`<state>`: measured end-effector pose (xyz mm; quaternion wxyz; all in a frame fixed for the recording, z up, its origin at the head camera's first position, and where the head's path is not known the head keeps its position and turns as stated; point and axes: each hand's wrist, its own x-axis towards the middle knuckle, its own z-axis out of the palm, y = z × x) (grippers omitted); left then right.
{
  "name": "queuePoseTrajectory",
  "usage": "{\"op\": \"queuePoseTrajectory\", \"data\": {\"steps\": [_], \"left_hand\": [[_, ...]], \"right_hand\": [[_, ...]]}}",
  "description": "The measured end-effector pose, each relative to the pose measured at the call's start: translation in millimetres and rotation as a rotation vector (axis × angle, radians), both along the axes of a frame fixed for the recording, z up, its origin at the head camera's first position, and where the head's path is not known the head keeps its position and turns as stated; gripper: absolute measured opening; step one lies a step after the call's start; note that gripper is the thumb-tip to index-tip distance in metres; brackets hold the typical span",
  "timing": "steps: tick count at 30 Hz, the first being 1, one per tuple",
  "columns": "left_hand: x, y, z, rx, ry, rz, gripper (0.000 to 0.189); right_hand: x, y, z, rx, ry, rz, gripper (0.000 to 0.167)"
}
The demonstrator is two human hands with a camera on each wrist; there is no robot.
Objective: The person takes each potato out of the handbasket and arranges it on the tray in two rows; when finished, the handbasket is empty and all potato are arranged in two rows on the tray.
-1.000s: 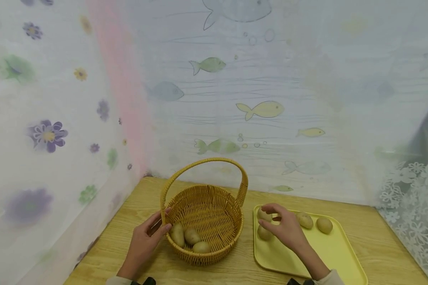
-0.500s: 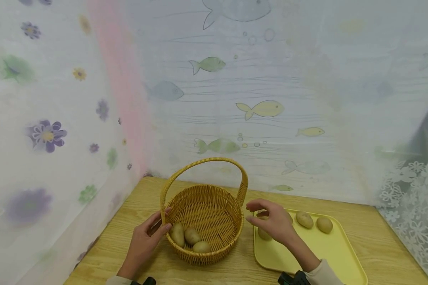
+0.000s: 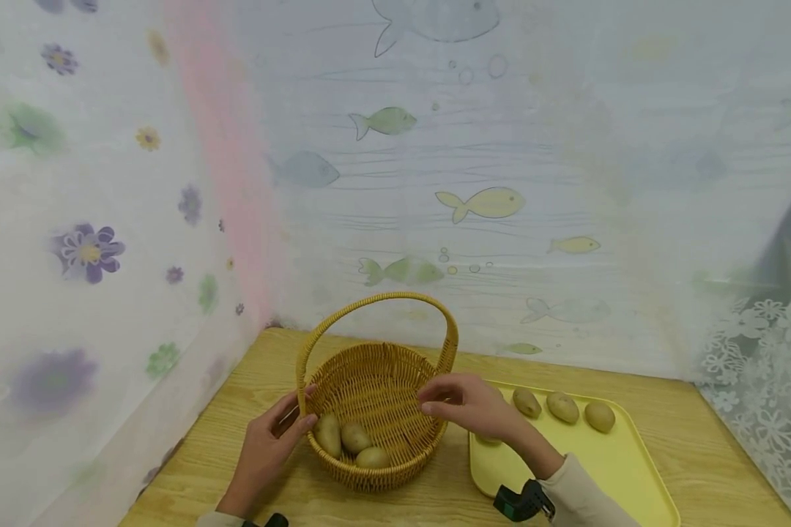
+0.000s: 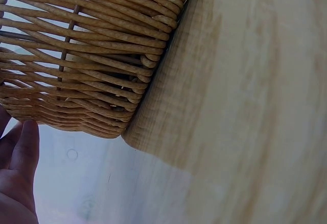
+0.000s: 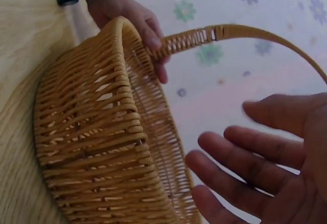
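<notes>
A round wicker basket [image 3: 389, 479] with a tall arched handle stands on the table, three potatoes [image 3: 354, 437] gathered at its near left inside. My left hand [image 3: 268, 443] grips the rim at the handle's left foot; the right wrist view shows its thumb outside and fingers reaching in. My right hand [image 3: 471, 406] hovers over the basket's right rim, fingers pointing left into the basket. In the right wrist view its palm faces the basket, fingers loosely extended, nothing held. A yellow tray [image 3: 587, 461] at the right bears several potatoes [image 3: 562, 407], one partly hidden under the right hand.
The wooden table [image 3: 231, 388] carries both basket and tray. A pale curtain [image 3: 395, 183] printed with fish hangs behind the table's back edge, and a flowered one [image 3: 86, 307] closes off the left. White lace [image 3: 758, 366] borders the right side.
My right hand has moved left, from above the tray's potatoes to the basket's right rim. The left hand, basket and the potatoes in it have stayed in place.
</notes>
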<state>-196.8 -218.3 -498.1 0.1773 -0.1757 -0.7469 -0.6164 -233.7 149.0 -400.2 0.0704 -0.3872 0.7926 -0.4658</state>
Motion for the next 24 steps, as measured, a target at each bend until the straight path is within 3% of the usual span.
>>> {"op": "queuePoseTrajectory", "data": {"steps": [7,15,24], "left_hand": [[0.2,-0.2,0.6,0.002,0.007,-0.003,0.044],[1.1,0.4,0.4,0.003,0.005,-0.003,0.043],[0.6,0.5,1.8,0.007,0.001,-0.009,0.044]], "right_hand": [[-14.6,-20.7,-2.4,0.039,-0.077,0.233,0.02],[-22.3,-41.4,-13.7,0.168,-0.13,0.417,0.018],[-23.9,-63.9,-22.1,0.32,-0.169,0.544,0.023]]}}
